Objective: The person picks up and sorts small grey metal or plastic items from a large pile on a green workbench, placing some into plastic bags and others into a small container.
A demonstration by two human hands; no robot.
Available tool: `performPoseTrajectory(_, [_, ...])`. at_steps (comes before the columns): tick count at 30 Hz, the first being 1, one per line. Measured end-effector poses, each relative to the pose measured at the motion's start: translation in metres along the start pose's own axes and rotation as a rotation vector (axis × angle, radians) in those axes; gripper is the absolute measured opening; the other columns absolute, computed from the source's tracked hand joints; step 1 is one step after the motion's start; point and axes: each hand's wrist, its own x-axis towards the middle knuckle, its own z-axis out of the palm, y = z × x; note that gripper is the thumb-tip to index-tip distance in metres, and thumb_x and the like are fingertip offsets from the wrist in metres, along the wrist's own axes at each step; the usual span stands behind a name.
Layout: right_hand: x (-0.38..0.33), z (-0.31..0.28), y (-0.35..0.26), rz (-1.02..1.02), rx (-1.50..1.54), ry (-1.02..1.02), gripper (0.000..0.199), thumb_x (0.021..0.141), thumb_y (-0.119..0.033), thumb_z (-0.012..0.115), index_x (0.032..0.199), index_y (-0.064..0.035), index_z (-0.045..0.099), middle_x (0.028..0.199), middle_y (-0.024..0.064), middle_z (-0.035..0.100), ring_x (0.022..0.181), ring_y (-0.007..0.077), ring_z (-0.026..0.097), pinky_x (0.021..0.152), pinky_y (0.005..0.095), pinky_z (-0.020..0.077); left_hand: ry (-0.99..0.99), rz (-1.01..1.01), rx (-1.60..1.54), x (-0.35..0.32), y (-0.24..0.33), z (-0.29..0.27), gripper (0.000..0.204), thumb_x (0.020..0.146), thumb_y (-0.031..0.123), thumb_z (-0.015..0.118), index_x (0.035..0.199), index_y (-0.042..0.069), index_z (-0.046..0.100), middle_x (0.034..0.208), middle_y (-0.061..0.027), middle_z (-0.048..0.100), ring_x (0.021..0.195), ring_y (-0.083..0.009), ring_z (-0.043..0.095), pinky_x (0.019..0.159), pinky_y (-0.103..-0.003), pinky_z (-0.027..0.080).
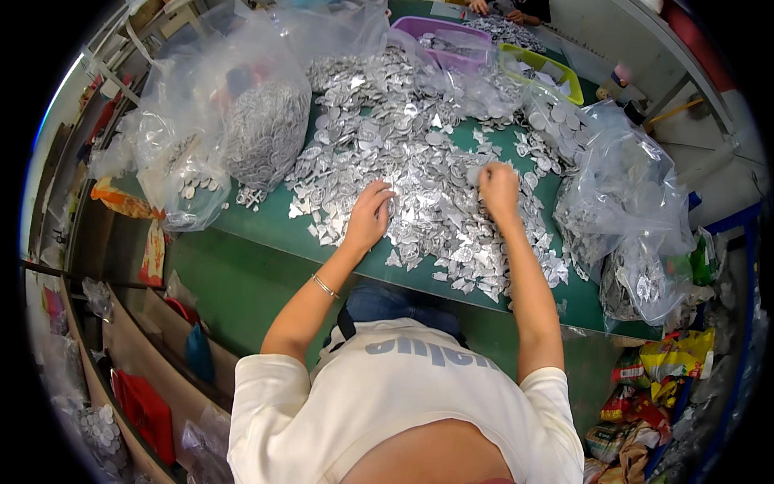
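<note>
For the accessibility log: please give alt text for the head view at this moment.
Both hands, left hand and right hand, rest in a heap of small silvery metal pieces on a green table. Clear plastic bags of similar pieces flank the heap; purple tray and yellow-green tray sit beyond.

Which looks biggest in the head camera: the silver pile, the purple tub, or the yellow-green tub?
1. The silver pile, by far, spread across the green table.
2 and 3. The purple tub and yellow-green tub look about alike; bags partly cover both, so no ranking.
</note>
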Motion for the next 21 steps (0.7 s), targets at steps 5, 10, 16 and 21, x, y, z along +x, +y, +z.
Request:
performPoseTrajectory(5, [-0.004,-0.035,0.005,0.692,1.011,-0.033,0.017,0.086,-0.017,0.053,0.085,-0.0007,0.056,0.082,0.0125,0.062,0.069,0.0229,0.061,0.057,0.0331,0.0483,-0.035,-0.062,-0.071,0.001,0.008,-0.009,0.020,0.075,0.000,0.058,0.095,0.001,0.060,0.108,-0.0153,0.055,0.112,-0.0349,0.048,0.093,-0.039,0.039])
performPoseTrajectory(10, [-0.003,-0.040,0.001,0.945,1.541,-0.249,0.015,0.085,-0.018,0.059,0.092,-0.0054,0.054,0.078,0.0034,0.057,0.066,0.0158,0.058,0.052,0.0253,0.0458,-0.057,-0.182,-0.195,0.022,0.020,-0.014,0.020,0.075,0.002,0.059,0.095,0.001,0.061,0.105,-0.0141,0.056,0.107,-0.0320,0.052,0.090,-0.037,0.040])
performPoseTrajectory(16, [0.005,-0.004,-0.039,0.273,0.006,-0.403,0.032,0.068,-0.027,0.075,0.082,-0.0032,0.060,0.074,0.0088,0.060,0.062,0.0225,0.061,0.055,0.0365,0.0484,-0.287,-0.108,-0.127,0.080,0.003,0.004,0.029,0.074,0.005,0.063,0.102,-0.001,0.057,0.103,-0.0169,0.056,0.097,-0.0344,0.053,0.086,-0.038,0.042])
performPoseTrajectory(21, [0.009,0.013,-0.062,0.152,-0.333,-0.436,0.029,0.070,-0.025,0.072,0.079,-0.0002,0.058,0.079,0.0145,0.061,0.066,0.0295,0.063,0.053,0.0386,0.0494,-0.415,0.086,0.009,0.131,-0.026,0.052,0.039,0.076,0.010,0.063,0.112,0.003,0.053,0.117,-0.0165,0.050,0.108,-0.0341,0.047,0.092,-0.039,0.039])
